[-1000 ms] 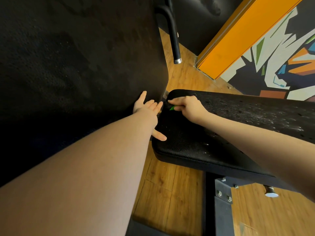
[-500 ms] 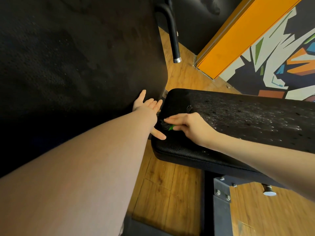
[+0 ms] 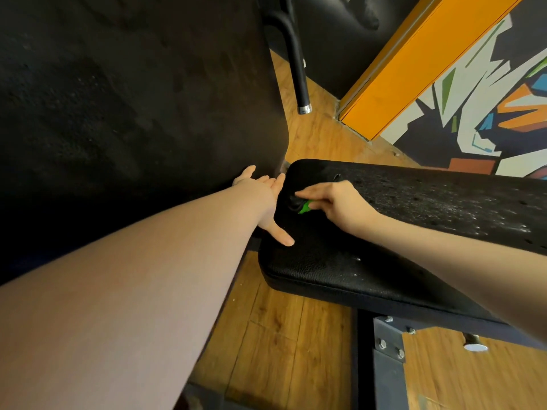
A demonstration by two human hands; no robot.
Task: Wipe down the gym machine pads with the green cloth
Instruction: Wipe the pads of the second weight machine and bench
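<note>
The green cloth (image 3: 304, 207) is bunched small under the right hand (image 3: 334, 204), only a bright corner showing beneath the fingertips (image 3: 302, 193); the grip is clamped on it, fingers curled over the wad and pressing it onto the seat pad (image 3: 340, 261). A second ago that hand was up at the far corner of the pad, near the hinge gap; it has since drawn the cloth back toward the person and a little inward, so the stroke now sits just beside the left hand's thumb. I'd read that as one short pull of a wipe along the pad's narrow end, with most of the job still ahead.

Out from the grip to the right, the pad's long top is speckled with pale flecks, which looks unwiped. To the left of the grip, the left hand (image 3: 260, 196) has not moved: fingers straight and spread, holding nothing, braced against the foot of the upright back pad (image 3: 133, 99), thumb resting on the seat pad. Beyond the grip a black handle bar (image 3: 297, 69) hangs down; below it, the steel frame bracket (image 3: 387, 341) stands on the wooden floor (image 3: 281, 335).
</note>
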